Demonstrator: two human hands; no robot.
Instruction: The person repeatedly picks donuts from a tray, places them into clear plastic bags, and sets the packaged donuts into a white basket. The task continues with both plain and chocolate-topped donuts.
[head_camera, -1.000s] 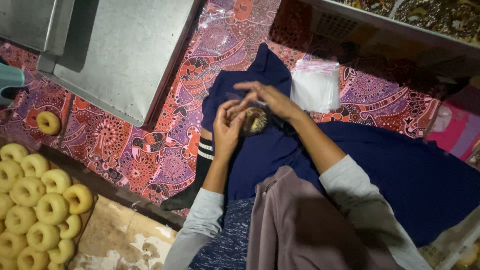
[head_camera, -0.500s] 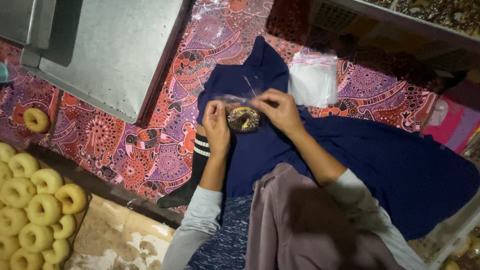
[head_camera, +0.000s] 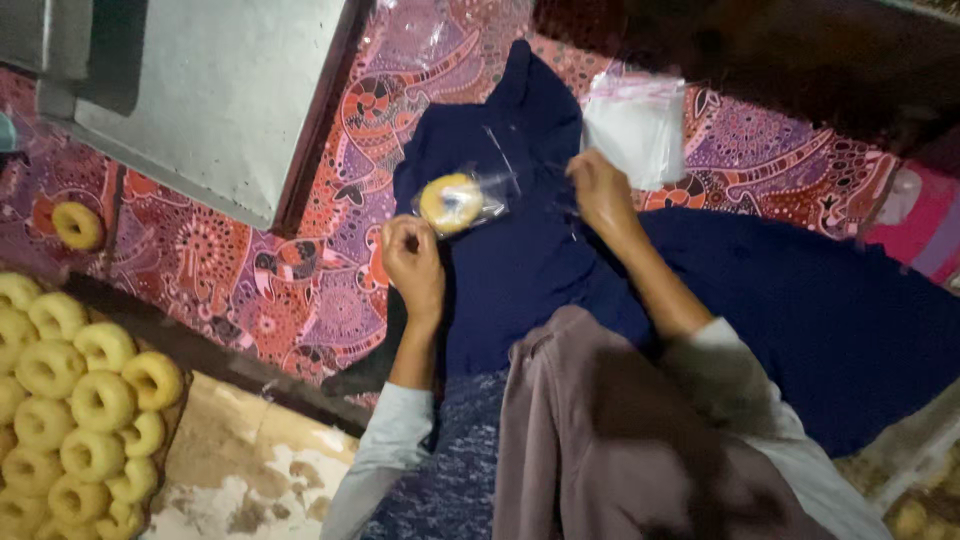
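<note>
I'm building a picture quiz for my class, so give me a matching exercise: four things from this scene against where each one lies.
Things:
1. bagged doughnut
2. stack of clear bags
3. lone doughnut
4. heap of doughnuts

Places:
A. bottom left corner
B. on the dark blue cloth, between the left hand and right hand
C. alone on the patterned mat, far left
D. beyond the right hand

Pairs: 1-B, 2-D, 3-C, 4-A
</note>
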